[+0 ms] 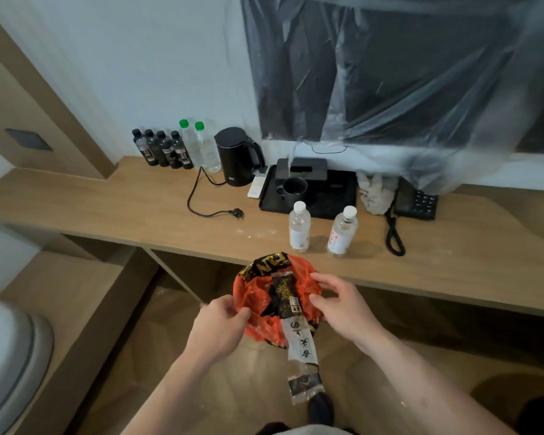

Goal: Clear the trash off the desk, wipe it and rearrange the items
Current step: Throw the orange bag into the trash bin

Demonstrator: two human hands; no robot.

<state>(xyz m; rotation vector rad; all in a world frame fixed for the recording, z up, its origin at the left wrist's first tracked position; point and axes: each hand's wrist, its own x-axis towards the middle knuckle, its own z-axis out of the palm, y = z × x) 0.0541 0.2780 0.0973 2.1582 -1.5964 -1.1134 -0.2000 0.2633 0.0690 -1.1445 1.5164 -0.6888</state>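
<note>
- Orange-and-black crinkly snack wrapper is off the desk, held in the air just in front of the desk's front edge, above the floor; looks like trash being gathered for disposal
- left hand pinches the wrapper's left rim, thumb against forefinger; right hand grips the right rim with fingers curled over it, so the mouth stays open, probably to stuff more in
- clear printed wrapper strip hangs out of it and down, loose at the bottom end
- desk: two white-capped bottles upright near the front edge, likely next to sort
- pale crumbs just left of them, so wiping not yet done
- crumpled white cloth toward the back edge, between black tray and phone
- kettle and dark bottle row along the back edge, cord unplugged on the surface
</note>
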